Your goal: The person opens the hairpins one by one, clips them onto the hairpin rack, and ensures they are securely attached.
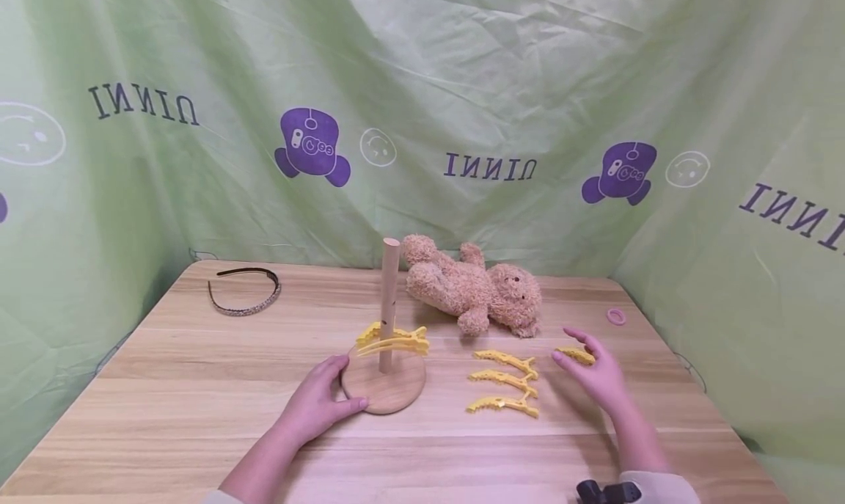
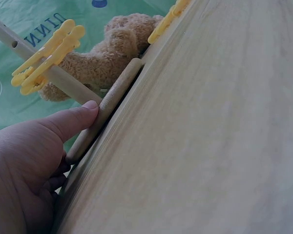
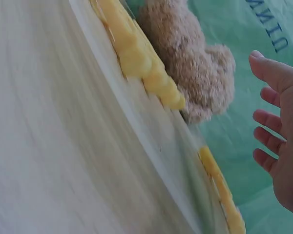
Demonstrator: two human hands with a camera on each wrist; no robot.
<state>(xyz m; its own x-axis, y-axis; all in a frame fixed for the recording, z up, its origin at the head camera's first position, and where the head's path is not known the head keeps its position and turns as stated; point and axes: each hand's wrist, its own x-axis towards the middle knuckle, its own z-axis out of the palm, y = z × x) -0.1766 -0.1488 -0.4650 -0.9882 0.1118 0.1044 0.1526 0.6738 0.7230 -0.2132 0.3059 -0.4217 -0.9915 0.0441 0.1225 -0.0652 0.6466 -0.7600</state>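
Observation:
My left hand [image 1: 320, 401] grips the round base [image 2: 119, 87] of a wooden stand, thumb on top and the other fingers around its rim. Yellow alligator hair clips [image 1: 396, 340] are on its upright post [image 1: 389, 291], above the base. Three more yellow clips [image 1: 502, 378] lie in a column on the table, right of the stand. My right hand [image 1: 597, 372] is held beyond them with its fingers spread. Another yellow hair clip [image 1: 576, 354] shows between its thumb and fingers in the head view. In the right wrist view, this hand [image 3: 288, 112] holds nothing.
A pinkish-brown teddy bear [image 1: 462, 287] lies on its back behind the clips. At the far left is a glittery headband [image 1: 247, 311], and at the far right a pink ring-shaped band [image 1: 616, 316]. Green printed cloth [image 1: 422, 108] hangs around the wooden table [image 1: 198, 386].

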